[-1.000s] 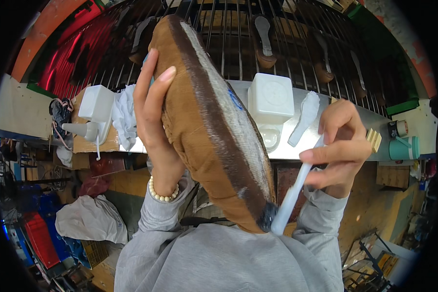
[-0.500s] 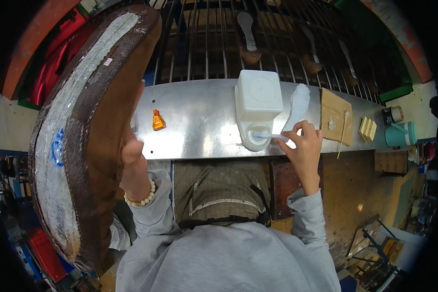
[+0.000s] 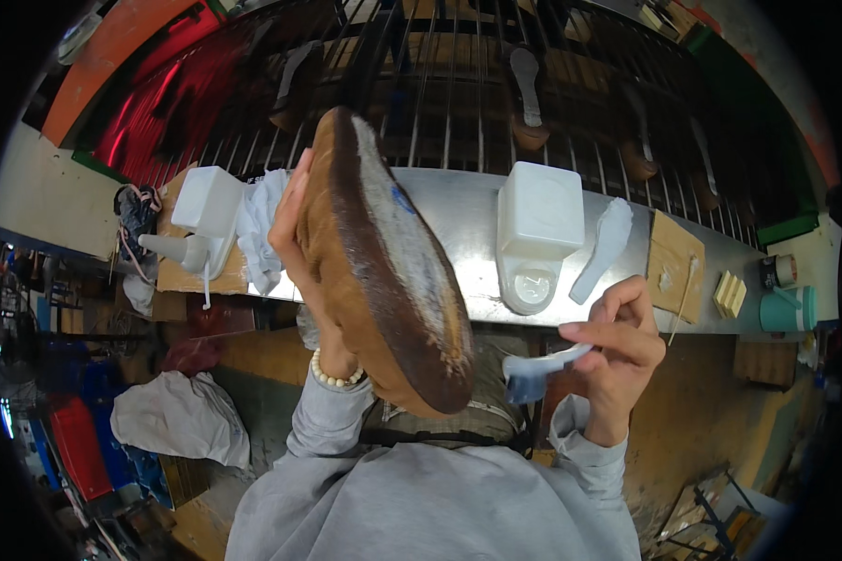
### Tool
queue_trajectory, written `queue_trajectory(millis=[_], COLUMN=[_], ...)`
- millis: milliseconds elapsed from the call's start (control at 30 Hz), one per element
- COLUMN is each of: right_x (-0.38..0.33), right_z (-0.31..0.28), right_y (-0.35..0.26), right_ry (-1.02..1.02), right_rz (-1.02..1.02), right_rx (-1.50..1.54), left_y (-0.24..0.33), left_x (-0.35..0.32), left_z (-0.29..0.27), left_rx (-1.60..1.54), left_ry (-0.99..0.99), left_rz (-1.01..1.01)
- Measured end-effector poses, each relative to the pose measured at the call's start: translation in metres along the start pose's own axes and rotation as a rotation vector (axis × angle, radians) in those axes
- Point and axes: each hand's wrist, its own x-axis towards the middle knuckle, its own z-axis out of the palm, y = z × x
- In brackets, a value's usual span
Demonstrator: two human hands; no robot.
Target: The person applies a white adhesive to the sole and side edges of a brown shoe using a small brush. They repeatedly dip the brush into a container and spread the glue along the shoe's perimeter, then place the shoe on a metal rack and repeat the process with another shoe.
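Tilted in front of me is a brown suede shoe upper (image 3: 360, 252). Its underside faces right, showing a shiny dark brown band around a pale centre strip with a blue mark. My left hand (image 3: 299, 248) is wrapped on the shoe's left side, some of its fingers hidden behind. Between the fingers of my right hand (image 3: 622, 351) is the pale handle of a small brush (image 3: 531, 372). The brush's bluish bristles hang downward, just right of the shoe and apart from it. Beyond it, a white dispenser bottle (image 3: 540, 210) with a round cup stands on the metal bench.
A second white dispenser (image 3: 206, 201) and crumpled white cloth (image 3: 264, 224) lie left. Right of the bottle are a white insole-shaped piece (image 3: 603, 248), a board (image 3: 674, 271) with a stick, yellow blocks (image 3: 730, 294) and a teal cup (image 3: 786, 309). Behind, shoes rest on a barred rack (image 3: 449, 112).
The brush has come out of the dispenser's cup, toward me. The shoe has moved right and away from the camera, and its underside has turned to the right. An orange bottle is now out of sight.
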Motion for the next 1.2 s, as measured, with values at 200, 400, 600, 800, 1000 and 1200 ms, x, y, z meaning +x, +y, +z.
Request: queue_trajectory(millis=[200,400,600,800,1000,1200], right_x=[0.028,0.052,0.063,0.061,0.062,0.072], right_z=[0.029,0.029,0.026,0.019,0.018,0.025], right_y=[-0.016,-0.027,-0.024,-0.019,-0.018,-0.020], right_ry=[0.002,-0.014,0.012,-0.092,-0.121,-0.139], right_rz=[-0.169,-0.249,-0.275,-0.320,-0.374,-0.401], right_rx=[-0.042,-0.207,-0.185,-0.046,-0.010,0.029], left_y=[-0.020,-0.020,-0.013,-0.012,-0.011,-0.001], left_x=[0.019,0.017,0.019,0.016,0.014,0.003], left_z=[0.007,0.009,0.011,0.010,0.012,0.012], left_rx=[0.103,0.186,0.196,0.216,0.211,0.033], left_ry=[0.030,0.078,0.059,0.027,0.025,-0.083], left_rz=[0.330,0.402,0.429,0.401,0.314,0.100])
